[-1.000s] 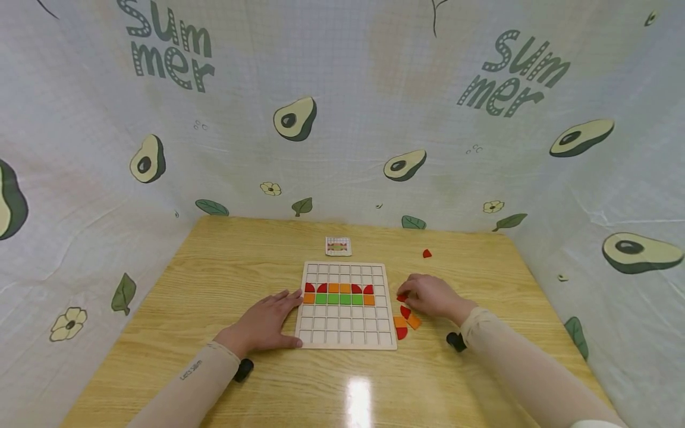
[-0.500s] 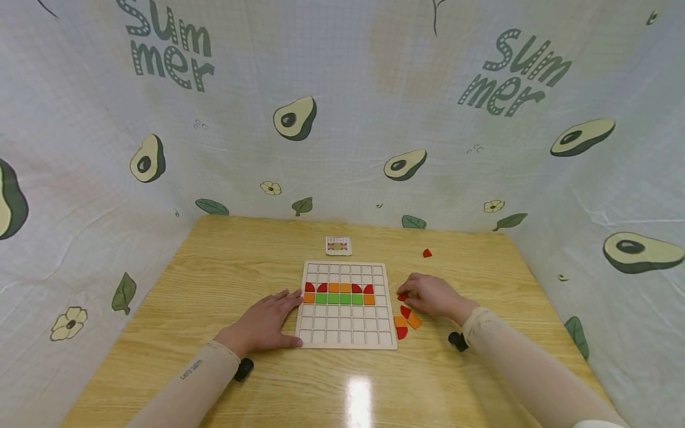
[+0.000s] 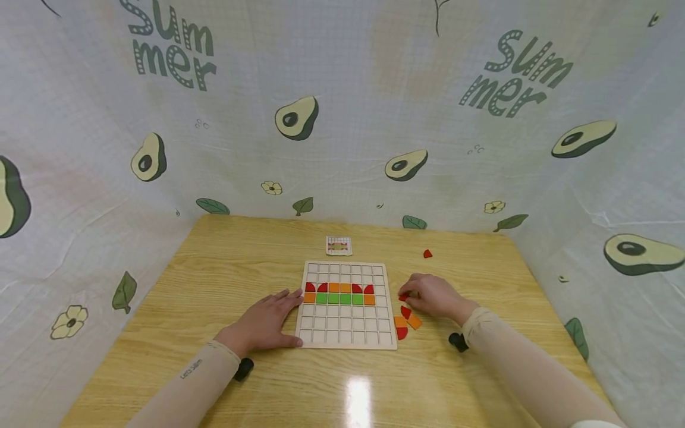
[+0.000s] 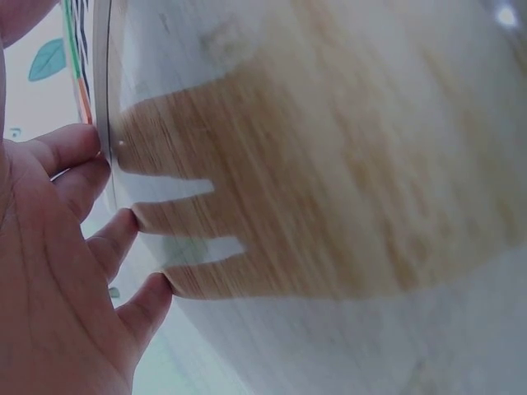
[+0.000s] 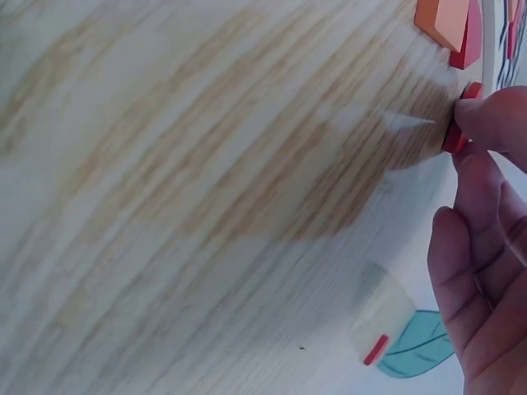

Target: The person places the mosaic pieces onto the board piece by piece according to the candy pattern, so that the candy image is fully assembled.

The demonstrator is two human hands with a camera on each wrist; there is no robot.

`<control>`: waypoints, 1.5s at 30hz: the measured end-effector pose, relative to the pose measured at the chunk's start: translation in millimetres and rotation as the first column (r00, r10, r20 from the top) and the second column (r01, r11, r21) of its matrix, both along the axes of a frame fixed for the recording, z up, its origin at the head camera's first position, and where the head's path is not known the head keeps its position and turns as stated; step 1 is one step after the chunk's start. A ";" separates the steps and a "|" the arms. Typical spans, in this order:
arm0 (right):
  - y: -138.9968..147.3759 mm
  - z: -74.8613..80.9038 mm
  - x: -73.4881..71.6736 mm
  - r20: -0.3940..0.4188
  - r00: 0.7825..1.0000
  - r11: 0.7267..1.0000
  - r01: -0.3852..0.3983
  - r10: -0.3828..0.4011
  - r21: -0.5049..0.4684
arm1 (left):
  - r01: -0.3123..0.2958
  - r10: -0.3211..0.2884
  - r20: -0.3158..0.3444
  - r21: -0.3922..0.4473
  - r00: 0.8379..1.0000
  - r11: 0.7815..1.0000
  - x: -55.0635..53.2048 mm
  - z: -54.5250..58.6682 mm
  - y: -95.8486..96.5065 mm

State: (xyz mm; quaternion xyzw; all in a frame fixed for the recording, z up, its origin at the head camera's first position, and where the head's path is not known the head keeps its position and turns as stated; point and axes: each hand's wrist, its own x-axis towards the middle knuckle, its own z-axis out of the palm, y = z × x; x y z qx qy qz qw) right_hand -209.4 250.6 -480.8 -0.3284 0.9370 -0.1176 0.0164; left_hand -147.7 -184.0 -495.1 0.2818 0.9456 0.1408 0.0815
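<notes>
A pale wooden grid board [image 3: 345,327] lies flat on the table, with a row of red quarter-circle tiles and orange squares above a row of green squares [image 3: 345,299] with an orange one at each end. My left hand [image 3: 264,324] rests with spread fingers against the board's left edge; in the left wrist view its fingertips [image 4: 156,284] touch the tabletop. To the right of the board, my right hand [image 3: 430,295] pinches a red quarter-circle tile [image 5: 459,132] between thumb and finger, low over the table. That tile is partly hidden by the fingers.
Near the right hand lie loose orange tiles [image 3: 414,321] and red quarter-circle tiles [image 3: 402,333]. Another red quarter-circle tile [image 3: 427,254] sits farther back. Behind the board is a small pattern card [image 3: 339,246]. A printed cloth [image 3: 342,178] surrounds the table's back and sides.
</notes>
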 end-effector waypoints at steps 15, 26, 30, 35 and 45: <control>-2.7 1.4 0.2 0.014 1.000 1.000 -0.001 0.001 0.017 | -0.004 0.004 0.023 -0.016 1.000 1.000 1.9 9.7 3.4; -4.1 0.1 -2.9 -0.028 0.998 0.998 -0.061 0.060 -0.020 | 0.005 -0.005 0.014 0.009 1.000 1.000 2.8 8.5 2.1; -3.5 0.4 -2.8 -0.012 0.999 0.998 -0.052 0.051 -0.025 | 0.004 -0.004 0.012 0.008 1.000 1.000 2.6 6.9 1.4; -5.4 0.3 -2.0 0.013 0.999 0.999 -0.036 0.037 -0.040 | -0.003 0.003 0.013 0.000 1.000 1.000 1.4 4.5 1.5; -14.4 -3.5 -1.0 0.090 0.996 0.997 0.010 -0.003 -0.076 | -0.010 0.010 0.017 0.000 1.000 1.000 2.0 3.1 1.6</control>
